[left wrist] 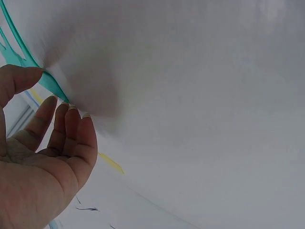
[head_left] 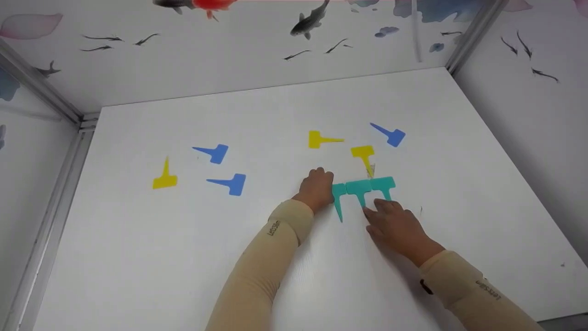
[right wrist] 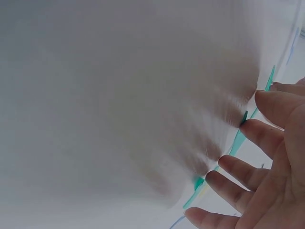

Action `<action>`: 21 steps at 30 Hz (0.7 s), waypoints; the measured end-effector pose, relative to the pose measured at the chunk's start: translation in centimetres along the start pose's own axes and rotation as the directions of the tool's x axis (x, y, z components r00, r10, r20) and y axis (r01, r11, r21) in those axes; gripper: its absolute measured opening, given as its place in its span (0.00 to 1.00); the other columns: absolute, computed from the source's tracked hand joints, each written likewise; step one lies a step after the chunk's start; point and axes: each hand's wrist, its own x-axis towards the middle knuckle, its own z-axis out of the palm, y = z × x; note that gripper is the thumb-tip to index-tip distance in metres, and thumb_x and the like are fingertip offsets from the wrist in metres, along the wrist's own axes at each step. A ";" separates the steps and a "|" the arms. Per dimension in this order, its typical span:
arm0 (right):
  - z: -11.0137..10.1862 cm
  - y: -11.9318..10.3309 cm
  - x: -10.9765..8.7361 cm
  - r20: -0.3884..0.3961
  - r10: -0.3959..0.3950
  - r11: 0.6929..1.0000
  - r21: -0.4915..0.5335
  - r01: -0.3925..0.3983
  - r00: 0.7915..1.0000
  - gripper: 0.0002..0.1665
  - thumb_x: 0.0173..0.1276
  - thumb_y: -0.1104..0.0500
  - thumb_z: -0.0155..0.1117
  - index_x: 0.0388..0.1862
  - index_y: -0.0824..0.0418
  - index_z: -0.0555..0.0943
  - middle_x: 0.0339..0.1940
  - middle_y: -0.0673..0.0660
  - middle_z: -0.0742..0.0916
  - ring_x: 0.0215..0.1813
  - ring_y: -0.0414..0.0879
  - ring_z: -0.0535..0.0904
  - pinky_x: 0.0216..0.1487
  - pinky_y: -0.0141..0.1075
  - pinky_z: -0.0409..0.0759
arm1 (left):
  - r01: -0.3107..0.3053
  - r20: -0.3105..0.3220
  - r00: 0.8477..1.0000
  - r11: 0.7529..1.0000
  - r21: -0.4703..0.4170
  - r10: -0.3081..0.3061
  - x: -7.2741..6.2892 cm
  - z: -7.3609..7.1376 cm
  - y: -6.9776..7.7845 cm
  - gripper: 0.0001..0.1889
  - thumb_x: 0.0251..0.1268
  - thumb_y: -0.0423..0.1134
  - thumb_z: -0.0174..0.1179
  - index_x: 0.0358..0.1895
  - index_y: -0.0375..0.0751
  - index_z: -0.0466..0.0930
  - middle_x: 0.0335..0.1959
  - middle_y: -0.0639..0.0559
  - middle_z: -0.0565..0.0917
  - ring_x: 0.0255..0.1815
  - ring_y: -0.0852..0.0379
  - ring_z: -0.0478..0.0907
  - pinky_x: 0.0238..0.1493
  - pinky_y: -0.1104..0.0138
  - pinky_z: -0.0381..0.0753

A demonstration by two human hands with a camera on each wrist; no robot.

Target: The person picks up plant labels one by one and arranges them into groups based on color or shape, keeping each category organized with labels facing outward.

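Observation:
Three green T-shaped plant labels lie in a row, heads edge to edge and stems toward me: a left label (head_left: pixel 339 189), a middle label (head_left: pixel 359 187) and a right label (head_left: pixel 383 183). At the row's left end my left hand (head_left: pixel 316 189) holds the left label's head by its edges, between thumb (left wrist: pixel 26 78) and fingertips (left wrist: pixel 66 107). My right hand (head_left: pixel 397 228) has its fingers spread on the near side, fingertips (right wrist: pixel 252 126) touching down by the stems of the middle and right labels. It covers the lower ends of those stems.
Beyond the row lie a yellow label (head_left: pixel 364 151), another yellow label (head_left: pixel 315 139) and a blue label (head_left: pixel 396 137). To the left are two blue labels (head_left: pixel 237 184) (head_left: pixel 219 154) and a yellow label (head_left: pixel 165 182). Patterned walls (head_left: pixel 229 59) enclose the white table (head_left: pixel 138 257).

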 end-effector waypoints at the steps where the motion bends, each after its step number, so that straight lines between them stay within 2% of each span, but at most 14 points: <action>1: 0.0 0.0 0.0 -0.001 0.000 1.000 0.000 0.000 1.000 0.29 0.70 0.49 0.59 0.67 0.55 0.73 0.66 0.64 0.75 0.66 0.63 0.68 0.53 0.61 0.75 | 0.003 0.003 1.000 1.000 -0.001 -0.003 0.0 0.0 0.1 0.23 0.62 0.37 0.63 0.61 0.38 0.73 0.53 0.44 0.74 0.51 0.51 0.68 0.61 0.61 0.72; 8: -0.1 -0.1 0.0 0.008 0.005 1.000 0.013 -0.005 1.000 0.28 0.69 0.51 0.61 0.67 0.56 0.74 0.66 0.65 0.75 0.66 0.63 0.67 0.53 0.61 0.75 | 0.006 -0.019 1.000 1.000 0.018 -0.005 -0.3 0.0 0.0 0.21 0.61 0.37 0.63 0.57 0.38 0.75 0.50 0.45 0.74 0.49 0.51 0.68 0.57 0.61 0.74; 21: -0.2 0.1 0.0 0.036 0.006 1.000 0.005 -0.006 0.999 0.31 0.69 0.50 0.61 0.69 0.57 0.71 0.68 0.65 0.73 0.67 0.63 0.66 0.55 0.62 0.73 | -0.012 -0.046 0.999 1.000 -0.006 0.012 -0.7 0.1 -0.6 0.21 0.63 0.40 0.63 0.57 0.39 0.74 0.48 0.46 0.73 0.48 0.52 0.68 0.56 0.62 0.74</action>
